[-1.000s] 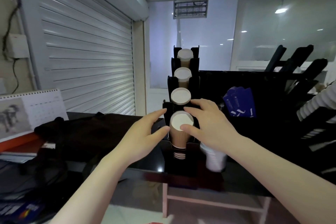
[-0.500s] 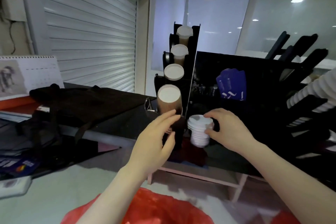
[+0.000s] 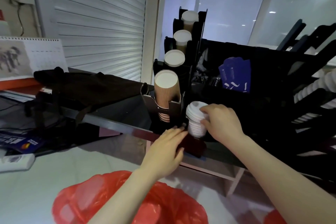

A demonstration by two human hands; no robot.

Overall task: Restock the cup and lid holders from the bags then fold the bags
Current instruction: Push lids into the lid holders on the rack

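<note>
A black stepped cup holder [image 3: 185,85] stands on the counter with brown ribbed paper cups [image 3: 166,91] in its lowest slot and more capped stacks behind. Just right of it a stack of white lids [image 3: 195,120] sits in a low slot. My right hand [image 3: 221,122] grips this stack from the right side, fingers curled over its top. My left hand [image 3: 168,149] lies with straight fingers against the holder's base, left of the lids. A red plastic bag [image 3: 127,200] spreads out below my forearms.
A black cloth bag [image 3: 87,85] lies on the dark counter at left, beside a desk calendar [image 3: 31,56]. Blue packets [image 3: 234,76] sit in a black organiser. More white lid stacks [image 3: 314,89] fill racks at right. A roller shutter closes off the back left.
My right hand has closed round the white lid stack and my left hand dropped from the cups to the holder's base. The camera tilted down, so more of the red bag shows.
</note>
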